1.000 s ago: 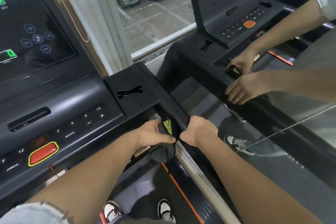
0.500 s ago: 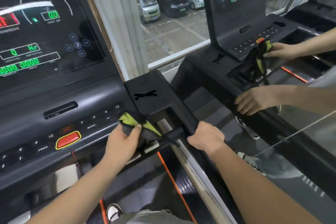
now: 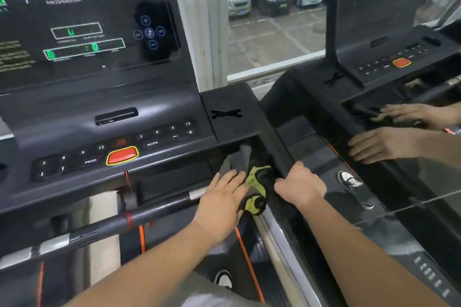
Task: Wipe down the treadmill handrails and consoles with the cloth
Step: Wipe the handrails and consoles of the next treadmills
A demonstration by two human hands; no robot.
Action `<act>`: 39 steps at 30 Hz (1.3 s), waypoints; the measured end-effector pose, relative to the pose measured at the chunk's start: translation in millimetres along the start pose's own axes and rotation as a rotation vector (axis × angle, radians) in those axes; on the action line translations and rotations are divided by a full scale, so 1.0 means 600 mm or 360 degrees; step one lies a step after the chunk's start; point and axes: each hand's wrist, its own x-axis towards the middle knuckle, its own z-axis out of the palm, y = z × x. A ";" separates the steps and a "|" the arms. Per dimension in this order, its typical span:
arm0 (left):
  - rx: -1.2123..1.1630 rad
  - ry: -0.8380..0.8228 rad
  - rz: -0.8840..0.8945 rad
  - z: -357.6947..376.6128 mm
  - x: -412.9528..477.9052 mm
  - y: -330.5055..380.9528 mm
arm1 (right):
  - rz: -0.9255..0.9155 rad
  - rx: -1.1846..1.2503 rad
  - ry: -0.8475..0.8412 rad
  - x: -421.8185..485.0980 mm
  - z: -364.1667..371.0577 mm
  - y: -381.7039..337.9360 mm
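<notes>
A black and yellow-green cloth (image 3: 257, 189) lies bunched in the corner where the front crossbar (image 3: 99, 229) meets the right handrail (image 3: 277, 147). My left hand (image 3: 222, 202) presses on the cloth with fingers laid flat and the thumb hooked under its lower edge. Just to the right, my right hand (image 3: 299, 187) is wrapped around the black handrail. Above stands the treadmill console (image 3: 74, 32) with lit green and red readouts. Below it sits a button panel (image 3: 154, 137) with a red stop button (image 3: 122, 156).
A mirror wall (image 3: 399, 207) runs along the right and repeats the treadmill and both hands. Behind the console a window (image 3: 269, 32) looks onto parked cars. An orange safety cord (image 3: 247, 257) hangs below the crossbar. My shoe (image 3: 223, 279) stands on the belt.
My left hand carried the cloth from the console's lower edge down into the corner by the handrail. My right hand stayed on the handrail. The view tilted up, so more of the screen shows.
</notes>
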 end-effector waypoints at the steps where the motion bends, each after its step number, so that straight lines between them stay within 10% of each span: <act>1: 0.0000 0.0002 0.0030 0.000 -0.022 -0.005 | 0.0018 0.0009 -0.0007 -0.001 0.001 -0.003; 7: -0.0566 -0.0284 -0.0524 0.033 -0.142 -0.016 | 0.0088 0.0024 0.0010 -0.011 0.014 -0.025; 14: -0.1609 0.0040 -0.1099 -0.025 -0.153 -0.080 | -0.0640 -0.0015 0.0149 -0.065 0.053 -0.117; 23: -0.1762 -0.0080 -0.1614 -0.059 -0.226 -0.129 | -0.0619 0.0314 0.0071 -0.096 0.094 -0.174; 39: -0.2454 0.0053 -0.1418 -0.178 0.044 -0.118 | -0.0908 0.0491 0.0022 0.098 -0.081 -0.180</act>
